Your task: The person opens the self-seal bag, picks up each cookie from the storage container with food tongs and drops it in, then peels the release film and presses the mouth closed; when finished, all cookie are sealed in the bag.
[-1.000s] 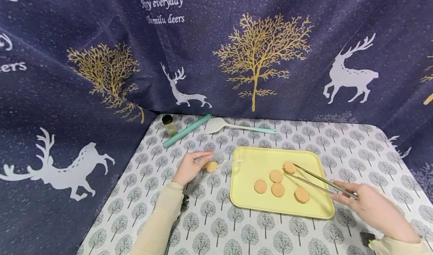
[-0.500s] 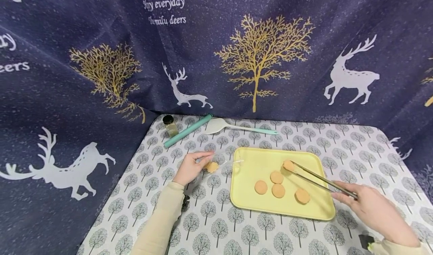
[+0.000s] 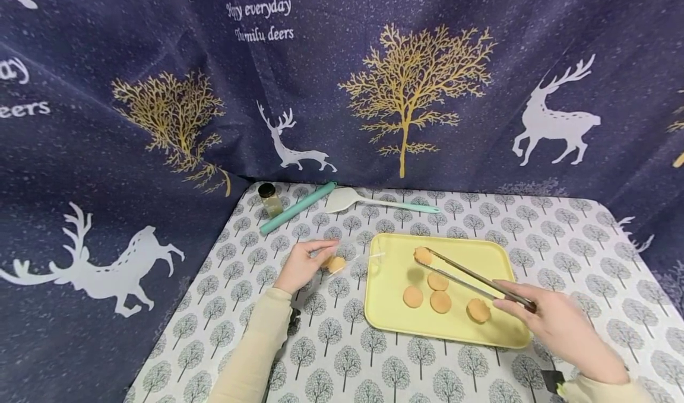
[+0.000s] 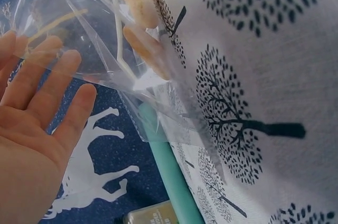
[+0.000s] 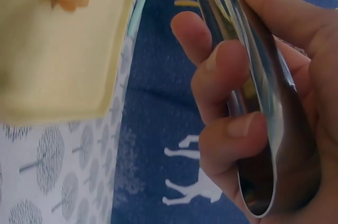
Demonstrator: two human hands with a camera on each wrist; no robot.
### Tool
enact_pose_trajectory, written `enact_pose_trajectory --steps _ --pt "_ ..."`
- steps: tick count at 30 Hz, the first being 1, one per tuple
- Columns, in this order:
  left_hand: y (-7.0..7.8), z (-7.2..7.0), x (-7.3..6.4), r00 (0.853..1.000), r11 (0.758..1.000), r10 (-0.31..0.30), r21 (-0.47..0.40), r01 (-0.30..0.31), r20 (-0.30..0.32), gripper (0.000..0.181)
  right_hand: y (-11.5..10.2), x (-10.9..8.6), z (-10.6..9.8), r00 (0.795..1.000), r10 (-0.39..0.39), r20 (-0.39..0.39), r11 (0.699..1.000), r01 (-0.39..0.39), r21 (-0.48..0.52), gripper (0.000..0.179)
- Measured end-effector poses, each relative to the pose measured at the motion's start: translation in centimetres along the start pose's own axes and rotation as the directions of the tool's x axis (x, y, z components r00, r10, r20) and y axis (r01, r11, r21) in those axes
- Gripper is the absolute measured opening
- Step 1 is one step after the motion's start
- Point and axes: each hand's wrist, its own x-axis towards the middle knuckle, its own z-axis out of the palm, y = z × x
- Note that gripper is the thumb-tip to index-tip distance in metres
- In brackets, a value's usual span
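Note:
My left hand (image 3: 301,266) holds up the mouth of a clear plastic bag (image 4: 90,39), its fingers seen through the film in the left wrist view. Inside the bag, low against the tablecloth, lie round orange-tan cookies (image 4: 145,52). With my right hand (image 3: 556,320) I grip metal tongs (image 5: 296,155), fingers wrapped round the handle end. The tongs' tips pinch a scallop-edged cookie (image 3: 423,256) above the yellow tray (image 3: 392,320), its shadow falling on the tray below. Several more cookies (image 3: 412,297) lie on the tray's middle and near right part.
Behind the left hand are a teal rod (image 3: 296,208), a jar with a black lid (image 3: 269,200) and a white spatula with a teal handle (image 3: 342,199). The tree-print tablecloth (image 3: 369,361) ends at a dark blue deer-print curtain (image 3: 320,94).
My right hand has moved left, carrying the tongs and the pinched cookie across the tray toward the bag. The left hand and the bag have stayed in place.

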Motion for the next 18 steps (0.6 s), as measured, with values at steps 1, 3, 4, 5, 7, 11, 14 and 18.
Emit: enact_pose_trajectory --steps 1,3,4,5,7,11,14,18 --pt "0.0 0.0 0.0 1.0 1.0 0.0 0.004 0.0 0.0 0.021 -0.2 0.1 0.1 1.0 0.001 0.005 1.0 -0.001 0.001 0.04" --pt "-0.9 0.1 0.2 1.0 1.0 0.003 0.005 -0.003 -0.006 0.02 -0.5 0.4 0.4 1.0 -0.005 0.018 1.0 0.005 0.024 0.041" --pt "-0.8 0.1 0.2 1.0 1.0 0.007 0.011 -0.007 -0.006 0.02 -0.6 0.6 0.5 1.0 -0.016 0.02 0.999 0.015 0.028 0.041" --pt "-0.8 0.1 0.2 1.0 1.0 0.009 0.02 -0.009 -0.004 0.02 -0.8 0.7 0.6 0.999 -0.028 0.018 0.999 0.028 0.025 0.041" --pt "-0.7 0.1 0.1 1.0 0.999 0.014 0.033 -0.014 -0.003 0.021 -1.1 1.0 0.7 0.999 -0.053 0.01 0.998 0.053 0.014 0.041" --pt "-0.6 0.1 0.1 1.0 0.999 0.017 0.04 -0.017 0.002 0.021 -1.7 1.6 1.3 0.995 -0.095 0.002 0.995 0.095 0.01 0.041" --pt "-0.6 0.1 0.1 1.0 0.999 -0.001 0.038 0.001 0.005 0.021 -2.0 2.0 1.9 0.994 -0.113 0.003 0.994 0.113 0.008 0.04" --pt "-0.5 0.1 0.1 1.0 0.999 -0.023 0.035 0.023 0.011 0.022 -2.5 2.6 2.5 0.995 -0.1 0.03 0.995 0.1 0.008 0.041"
